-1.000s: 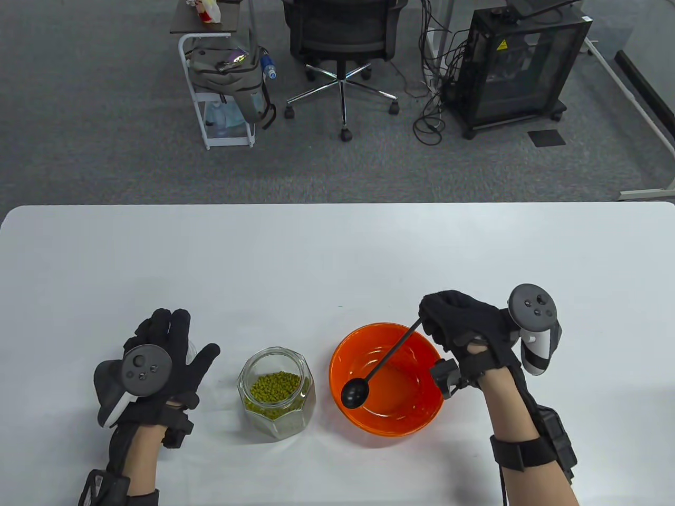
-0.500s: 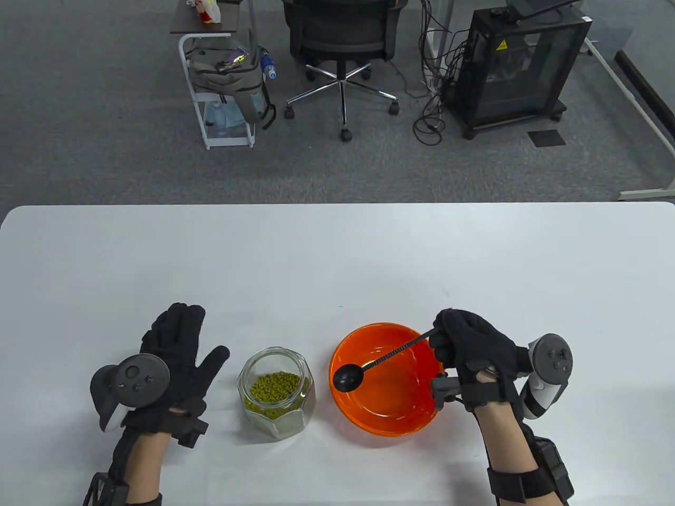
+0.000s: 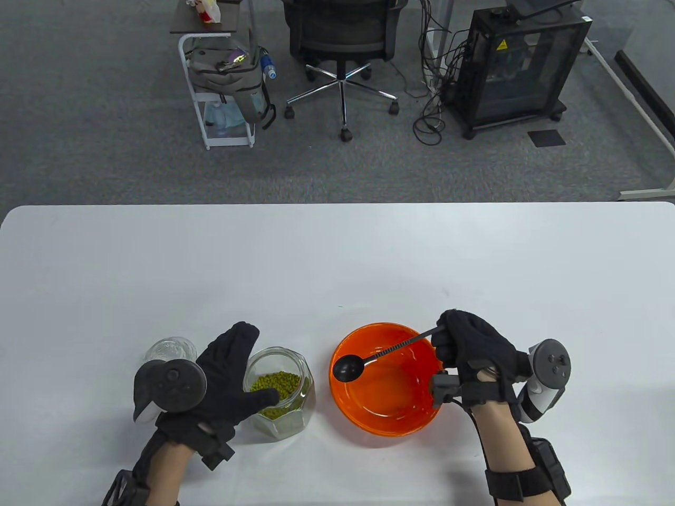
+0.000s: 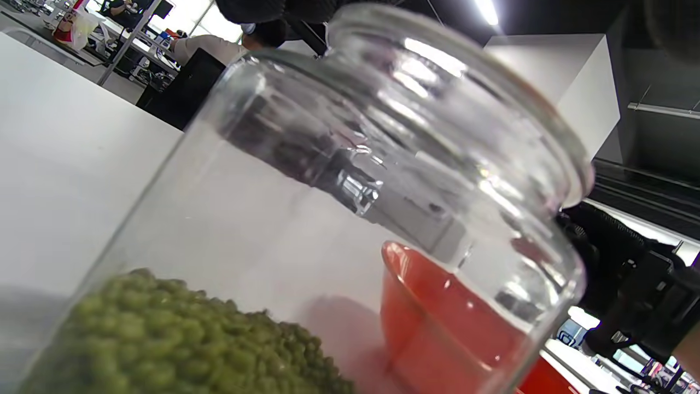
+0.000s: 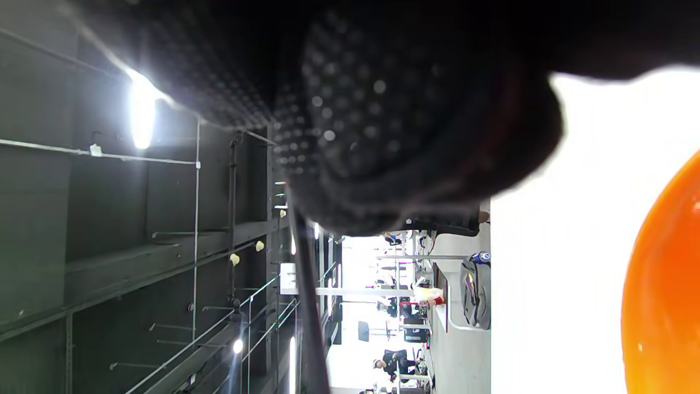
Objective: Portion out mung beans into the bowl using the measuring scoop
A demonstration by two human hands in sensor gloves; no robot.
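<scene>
A glass jar [image 3: 287,403] of green mung beans [image 3: 274,387] stands open near the table's front, left of an orange bowl [image 3: 369,424] that has nothing in it. My left hand [image 3: 240,369] cups the jar's left side, fingers behind it and thumb on its near rim. The jar [image 4: 383,164] and its beans [image 4: 164,334] fill the left wrist view. My right hand [image 3: 448,342] grips the handle of a black measuring scoop [image 3: 348,367]. Its round head is bare and hangs over the bowl's left rim. The handle [image 5: 309,306] shows under the glove in the right wrist view.
A glass lid [image 3: 170,349] lies on the table just left of my left hand. The white table [image 3: 337,263] stretches back behind the jar and bowl. On the floor beyond stand an office chair [image 3: 343,42], a small cart [image 3: 221,89] and a black cabinet [image 3: 522,63].
My left hand has swung right from the table onto the jar, uncovering the glass lid. The right hand has lowered, and the scoop head moved up to the bowl's left rim, where it holds.
</scene>
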